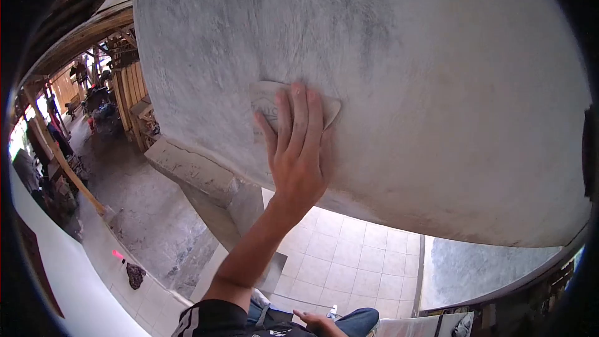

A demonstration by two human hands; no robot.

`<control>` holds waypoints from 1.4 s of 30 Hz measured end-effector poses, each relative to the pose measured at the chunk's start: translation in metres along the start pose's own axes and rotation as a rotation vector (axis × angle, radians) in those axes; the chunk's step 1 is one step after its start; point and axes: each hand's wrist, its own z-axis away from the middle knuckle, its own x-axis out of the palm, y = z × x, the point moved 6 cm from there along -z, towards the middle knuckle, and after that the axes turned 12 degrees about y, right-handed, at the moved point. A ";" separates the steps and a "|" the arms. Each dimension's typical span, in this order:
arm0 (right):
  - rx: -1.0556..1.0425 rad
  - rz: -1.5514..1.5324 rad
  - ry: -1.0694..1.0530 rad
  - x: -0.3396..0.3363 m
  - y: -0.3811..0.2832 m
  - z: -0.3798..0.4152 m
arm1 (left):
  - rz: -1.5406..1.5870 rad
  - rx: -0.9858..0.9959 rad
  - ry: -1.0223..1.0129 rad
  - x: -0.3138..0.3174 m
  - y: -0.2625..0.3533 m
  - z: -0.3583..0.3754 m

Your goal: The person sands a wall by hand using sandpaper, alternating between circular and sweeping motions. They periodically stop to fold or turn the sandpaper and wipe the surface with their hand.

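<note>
Panel (449, 131) streaky grey, beige toward its right. On panel, tan sheet (268, 95) (dark print showing). Below panel: whitish gridded tiles (349, 253), blue jeans (363, 321), black pale-striped sleeve (219, 316).

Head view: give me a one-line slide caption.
Left hand flat on a printed sheet against a large, streaked grey surface, above a tiled floor.

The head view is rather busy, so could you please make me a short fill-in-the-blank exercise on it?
1. The printed sheet lies against the grey surface, under the person's ____ hand.
2. The floor is laid with a grid of pale floor ____.
3. The sleeve on the raised arm is mainly ____ in colour.
4. The other hand appears at the picture's ____ edge.
Missing words: left; tiles; black; bottom.
</note>
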 end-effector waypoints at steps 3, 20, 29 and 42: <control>-0.018 0.023 -0.006 0.005 0.002 0.001 | 0.003 0.079 0.034 -0.003 0.001 -0.043; -0.116 0.061 0.144 0.019 0.013 -0.016 | -0.016 -0.018 0.002 -0.003 -0.007 0.000; -0.016 0.055 0.170 -0.029 -0.030 0.032 | 0.116 0.095 0.162 0.003 0.010 -0.080; 0.043 0.102 0.119 0.002 -0.004 0.006 | 0.060 0.081 0.077 0.008 0.030 -0.043</control>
